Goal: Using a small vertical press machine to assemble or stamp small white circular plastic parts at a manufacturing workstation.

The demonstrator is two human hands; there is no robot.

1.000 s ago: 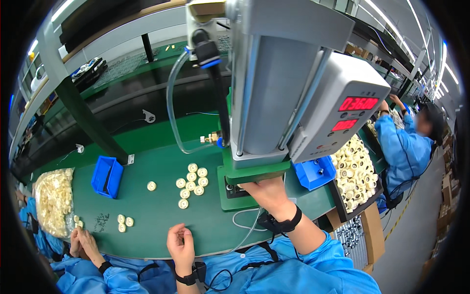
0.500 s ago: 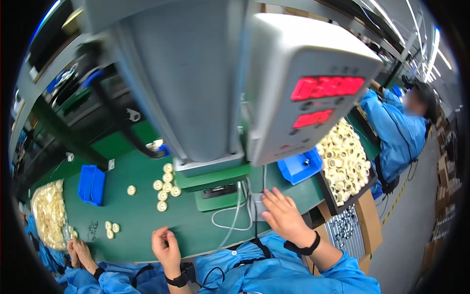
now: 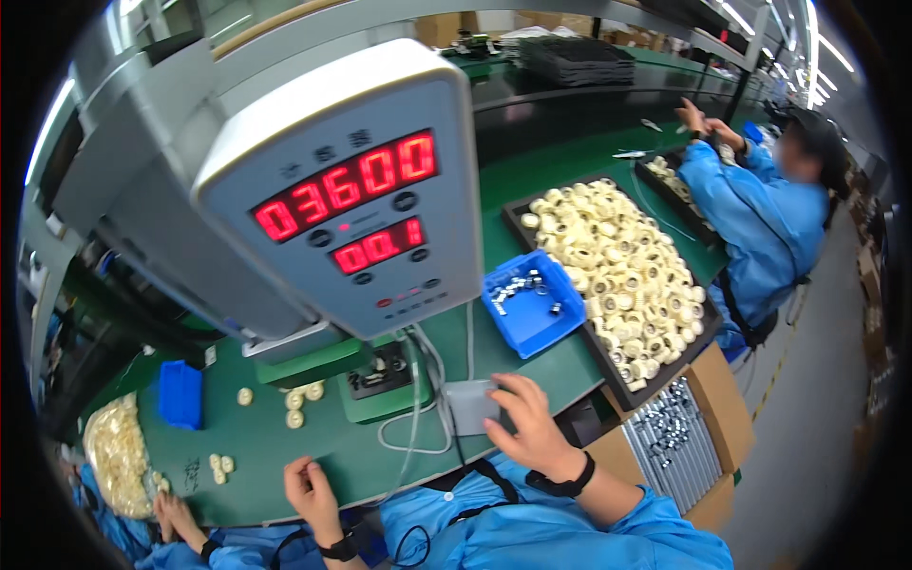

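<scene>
My left hand [image 3: 312, 496] is at the near edge of the green table, its fingers curled loosely inward, with nothing visible in them. My right hand [image 3: 528, 429] has its fingers apart; the fingertips are at the right edge of a small grey box [image 3: 465, 410] with cables. Behind that box stands a green-based machine, its dark fixture [image 3: 378, 372] holding small parts that are too blurred to name. Above it hangs a white display unit [image 3: 347, 190] with lit red digits.
A blue bin [image 3: 537, 334] holds small metal parts, beside a black tray [image 3: 608, 378] heaped with cream round pieces. Metal parts fill a cardboard box [image 3: 705, 508]. Loose cream pieces [image 3: 295, 418], another blue bin [image 3: 180, 394] and a filled bag [image 3: 116, 456] lie left. Co-workers [image 3: 774, 223] work either side.
The view has swung right, bringing the display, tray and metal parts in the blue bin into fuller sight. My right hand has slid from the grey box's top toward its right edge.
</scene>
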